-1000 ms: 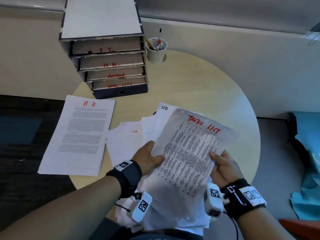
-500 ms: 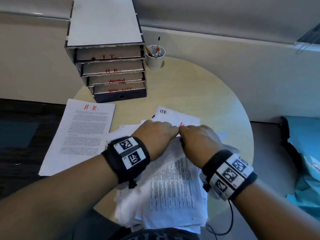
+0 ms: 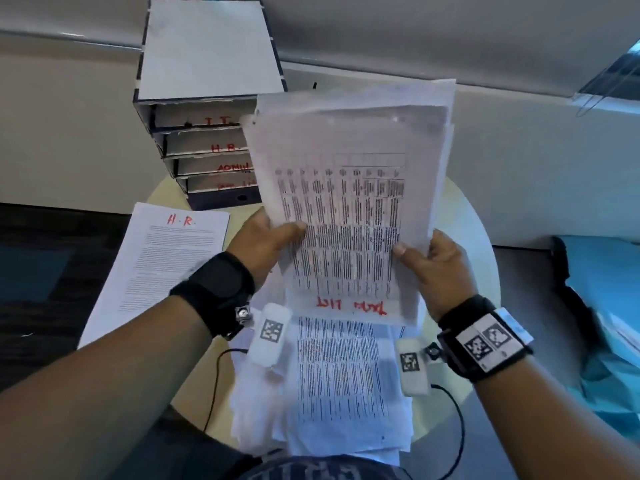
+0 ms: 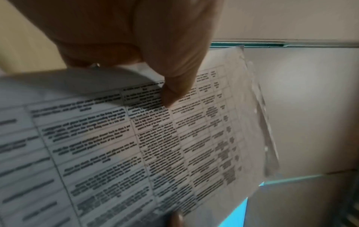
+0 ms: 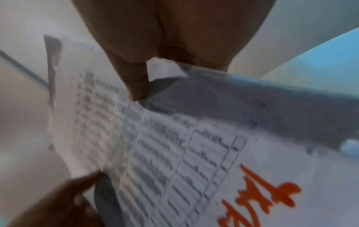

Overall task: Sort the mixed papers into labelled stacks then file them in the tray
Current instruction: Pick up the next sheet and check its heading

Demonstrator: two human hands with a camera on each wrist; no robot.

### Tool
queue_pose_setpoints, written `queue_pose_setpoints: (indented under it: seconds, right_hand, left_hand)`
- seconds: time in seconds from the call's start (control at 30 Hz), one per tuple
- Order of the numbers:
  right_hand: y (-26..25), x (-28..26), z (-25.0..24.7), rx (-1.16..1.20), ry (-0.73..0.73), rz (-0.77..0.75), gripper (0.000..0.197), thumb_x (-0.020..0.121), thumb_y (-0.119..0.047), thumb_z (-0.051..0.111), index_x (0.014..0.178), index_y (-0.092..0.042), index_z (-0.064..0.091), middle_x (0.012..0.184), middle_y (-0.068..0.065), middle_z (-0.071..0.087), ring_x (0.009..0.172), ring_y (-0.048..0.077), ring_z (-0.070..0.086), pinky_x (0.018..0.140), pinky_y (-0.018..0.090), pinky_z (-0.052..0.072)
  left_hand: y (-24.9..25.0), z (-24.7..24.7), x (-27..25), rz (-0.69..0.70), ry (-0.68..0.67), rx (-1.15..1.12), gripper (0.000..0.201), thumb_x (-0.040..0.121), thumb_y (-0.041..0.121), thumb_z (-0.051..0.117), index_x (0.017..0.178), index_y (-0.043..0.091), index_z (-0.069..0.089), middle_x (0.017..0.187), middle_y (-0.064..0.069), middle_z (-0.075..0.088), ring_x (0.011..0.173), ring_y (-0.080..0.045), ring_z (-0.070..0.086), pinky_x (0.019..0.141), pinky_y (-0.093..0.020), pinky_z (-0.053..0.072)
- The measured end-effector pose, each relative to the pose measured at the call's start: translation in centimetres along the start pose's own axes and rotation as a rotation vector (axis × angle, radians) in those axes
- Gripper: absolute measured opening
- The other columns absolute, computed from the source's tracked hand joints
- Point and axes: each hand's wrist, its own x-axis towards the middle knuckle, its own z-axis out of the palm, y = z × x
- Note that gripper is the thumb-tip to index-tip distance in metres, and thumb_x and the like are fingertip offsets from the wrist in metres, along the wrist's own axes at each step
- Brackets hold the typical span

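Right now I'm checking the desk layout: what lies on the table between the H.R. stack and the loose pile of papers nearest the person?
In the head view, only the left hand and forearm cross above it; between the H.R. stack and the loose pile shows bare table.

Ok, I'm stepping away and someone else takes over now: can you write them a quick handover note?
Left hand: pinches the left edge of the lifted sheets.
Right hand: pinches their right edge.
The top lifted sheet, marked "Task List" in red, faces the person upside down, above the table.
Mixed pile: on the table's near edge, unsorted.
H.R. stack: on the left of the table.
Tray: at the back, slots labelled I.T., H.R., Admin and a partly hidden fourth.
Done: an H.R. stack begun.
Left: sort the rest, then file each stack in its slot.
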Motion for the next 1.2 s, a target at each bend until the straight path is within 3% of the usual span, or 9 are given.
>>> queue_pose_setpoints:
  seconds: [0.07, 0.23, 0.47, 0.63, 0.73, 0.87, 0.97, 1.1, 1.2]
  right_hand:
    - [0.1, -0.5, 1.0, 0.074, 0.07, 0.001, 0.015, 0.085, -0.007, 0.075, 0.085, -0.021, 0.071, 0.071, -0.017, 0.074, 0.065, 0.001, 0.07, 0.061, 0.016, 0.055]
    - [0.7, -1.3, 2.5, 0.282, 0.185, 0.067, 0.026, 0.08, -0.005, 0.078, 0.105, -0.01, 0.071, 0.088, -0.009, 0.078, 0.083, 0.015, 0.075, 0.076, 0.028, 0.059]
    - [3.3, -2.2, 2.1, 0.288, 0.177, 0.118, 0.022, 0.076, 0.01, 0.075, 0.085, -0.011, 0.073, 0.083, -0.001, 0.078, 0.079, 0.018, 0.072, 0.067, 0.024, 0.055]
    - [3.3, -2.2, 2.5, 0.205, 0.148, 0.063, 0.03, 0.081, 0.01, 0.07, 0.087, -0.018, 0.074, 0.084, -0.009, 0.077, 0.079, 0.009, 0.072, 0.072, 0.023, 0.056]
    - [2.4, -1.5, 0.9, 0.138, 0.224, 0.07, 0.022, 0.076, -0.006, 0.081, 0.096, -0.005, 0.072, 0.083, -0.01, 0.076, 0.075, 0.008, 0.071, 0.074, 0.035, 0.058]
    - [-1.6, -1.5, -2.7, -0.241, 0.435, -0.335, 0.075, 0.07, -0.033, 0.082, 0.137, -0.018, 0.05, 0.128, -0.004, 0.062, 0.116, 0.014, 0.062, 0.1, 0.036, 0.05]
    - [-6.4, -2.2, -3.2, -0.755, 0.232, -0.712, 0.075, 0.075, -0.032, 0.077, 0.142, -0.014, 0.048, 0.141, 0.01, 0.049, 0.128, 0.028, 0.051, 0.107, 0.038, 0.043]
    - [-7.7, -1.2, -1.4, -1.231, -0.109, -0.629, 0.019, 0.081, -0.021, 0.067, 0.099, -0.025, 0.067, 0.093, -0.002, 0.064, 0.082, 0.028, 0.065, 0.068, 0.037, 0.055]
    - [-7.2, -0.3, -1.3, -1.354, -0.147, -0.501, 0.01, 0.083, -0.018, 0.065, 0.076, -0.024, 0.059, 0.068, -0.004, 0.053, 0.059, 0.022, 0.057, 0.047, 0.025, 0.039]
  left_hand:
    - [1.2, 1.0, -0.1, 0.097, 0.064, 0.006, 0.031, 0.092, 0.014, 0.06, 0.123, 0.011, 0.061, 0.117, -0.004, 0.071, 0.107, -0.022, 0.067, 0.096, -0.045, 0.053]
    - [1.7, 2.2, -1.7, 0.334, 0.095, 0.124, 0.029, 0.098, 0.01, 0.051, 0.126, 0.01, 0.055, 0.12, 0.001, 0.067, 0.112, -0.012, 0.063, 0.093, -0.033, 0.053]
    - [-5.4, 0.7, -2.6, 0.148, 0.059, 0.171, 0.037, 0.086, 0.03, 0.057, 0.121, 0.018, 0.051, 0.116, -0.006, 0.065, 0.113, -0.025, 0.061, 0.095, -0.055, 0.051]
    - [-6.6, 2.2, -1.6, 0.09, 0.047, 0.286, 0.036, 0.092, 0.024, 0.054, 0.126, 0.013, 0.054, 0.113, 0.003, 0.066, 0.11, -0.017, 0.06, 0.096, -0.04, 0.052]
    - [-4.7, 2.5, -1.3, 0.169, 0.049, 0.357, 0.02, 0.097, 0.016, 0.051, 0.115, 0.016, 0.059, 0.106, 0.004, 0.066, 0.101, -0.009, 0.061, 0.086, -0.034, 0.054]
    - [-0.3, 1.8, -1.7, 0.421, 0.099, 0.709, 0.008, 0.093, 0.013, 0.053, 0.085, 0.016, 0.056, 0.083, 0.002, 0.058, 0.076, -0.019, 0.055, 0.063, -0.036, 0.047]
    - [3.4, 2.5, -1.8, 0.585, -0.02, 1.118, 0.007, 0.086, 0.017, 0.05, 0.083, 0.023, 0.054, 0.08, 0.007, 0.05, 0.074, -0.019, 0.048, 0.067, -0.033, 0.035]
    - [5.4, 4.5, -2.0, 0.694, -0.094, 1.353, 0.006, 0.079, 0.017, 0.056, 0.079, 0.024, 0.057, 0.074, 0.004, 0.053, 0.067, -0.024, 0.055, 0.067, -0.033, 0.032]
    - [6.0, 4.4, -1.3, 0.762, -0.083, 1.393, 0.01, 0.07, 0.014, 0.061, 0.071, 0.023, 0.056, 0.066, 0.005, 0.05, 0.057, -0.024, 0.053, 0.061, -0.032, 0.03]
